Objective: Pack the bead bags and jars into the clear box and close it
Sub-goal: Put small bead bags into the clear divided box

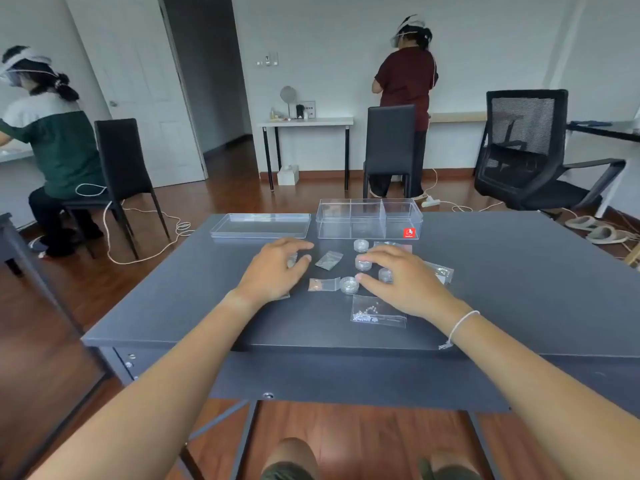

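A clear box (369, 220) with three compartments and a red sticker stands open at the table's far side; its clear lid (260, 225) lies flat to its left. Small round bead jars (361, 245) (348, 284) and clear bead bags (329, 260) (323, 284) (377, 311) are scattered in front of the box. My left hand (275, 270) hovers with curled fingers over a jar that it partly hides. Spread over the jar cluster is my right hand (401, 280), with its fingertips on a jar (363, 264) and beside another.
The dark grey table (173, 299) has its near edge just past my forearms. A seated person is at the left, a standing person at the back, and black chairs (519, 150) stand beyond the table.
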